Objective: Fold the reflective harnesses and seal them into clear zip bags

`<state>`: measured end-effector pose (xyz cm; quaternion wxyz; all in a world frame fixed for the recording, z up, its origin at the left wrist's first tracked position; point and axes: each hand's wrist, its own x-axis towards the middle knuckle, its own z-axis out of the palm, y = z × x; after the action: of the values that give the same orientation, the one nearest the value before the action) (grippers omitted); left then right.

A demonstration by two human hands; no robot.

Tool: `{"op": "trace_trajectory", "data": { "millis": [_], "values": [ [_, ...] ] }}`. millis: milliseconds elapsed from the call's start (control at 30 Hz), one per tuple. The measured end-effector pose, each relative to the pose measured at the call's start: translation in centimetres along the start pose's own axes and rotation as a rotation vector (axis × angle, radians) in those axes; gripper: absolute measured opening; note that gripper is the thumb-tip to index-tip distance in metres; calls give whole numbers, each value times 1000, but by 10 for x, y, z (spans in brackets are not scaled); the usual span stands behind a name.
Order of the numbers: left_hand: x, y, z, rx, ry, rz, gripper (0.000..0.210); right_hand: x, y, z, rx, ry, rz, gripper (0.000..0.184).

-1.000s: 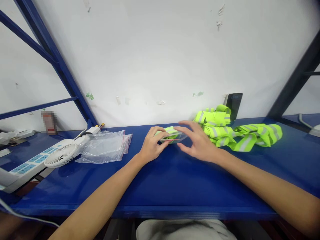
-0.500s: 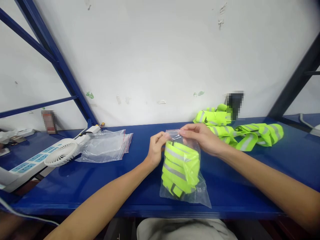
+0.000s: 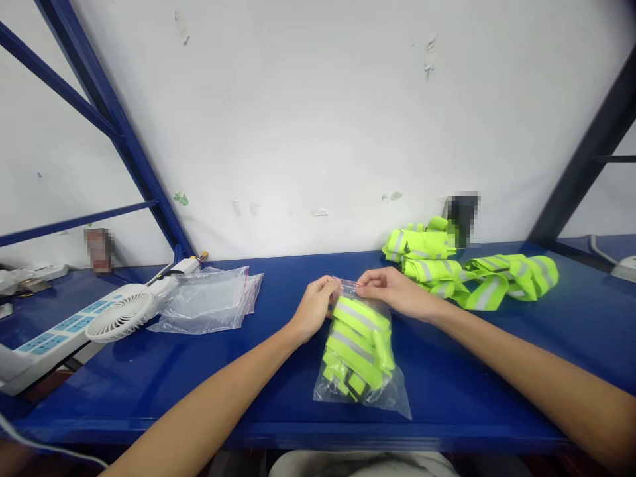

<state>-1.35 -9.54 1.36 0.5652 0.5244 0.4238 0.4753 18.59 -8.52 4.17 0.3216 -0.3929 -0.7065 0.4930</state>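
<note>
A clear zip bag (image 3: 395, 395) hangs near the front of the table, its red-lined top edge up. Inside it is a folded neon-yellow reflective strap bundle (image 3: 358, 338) with grey stripes and a black buckle-like part low down. My left hand (image 3: 317, 306) pinches the bag's top left corner between thumb and fingers. With thumb and forefinger, my right hand (image 3: 390, 289) grips the same top edge on the right. Between the two hands the bag's mouth looks drawn flat. The bag's lower end seems close to the tabletop; whether it touches I cannot tell.
Several empty clear zip bags (image 3: 209, 298) lie stacked at left, beside a small white fan (image 3: 119, 315) and a white power strip (image 3: 64, 334). More neon-yellow reflective straps (image 3: 487, 278) lie back right on the blue table (image 3: 278, 377), near a blurred dark object (image 3: 463, 218).
The bag's mouth has gone from gaping to straight and flat between my hands. My right hand has lowered slightly, and the camera view has tilted up a little.
</note>
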Motion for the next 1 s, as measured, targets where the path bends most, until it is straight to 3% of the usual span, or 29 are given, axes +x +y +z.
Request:
{"op": "trace_trajectory", "data": {
  "millis": [100,200,333,433,600,800,1000],
  "values": [
    [3,-1,-3,-21,-114,-124,35,0,4,2,-81,13,-43,36],
    [4,0,-6,14,-148,-164,30,0,9,0,-167,2,-130,36],
    [4,2,-7,34,-140,-152,31,0,8,-9,-564,13,-274,31],
    [5,0,-6,45,-168,-123,38,0,5,-17,-745,-30,-273,38],
    [7,-3,-6,34,-139,-143,38,0,1,-22,-551,-165,-153,44],
    [6,3,-4,27,-113,-87,34,2,-4,-30,-403,-155,-122,52],
    [3,2,-1,148,-90,60,31,3,2,-33,-391,-153,-133,41]
  ]
}}
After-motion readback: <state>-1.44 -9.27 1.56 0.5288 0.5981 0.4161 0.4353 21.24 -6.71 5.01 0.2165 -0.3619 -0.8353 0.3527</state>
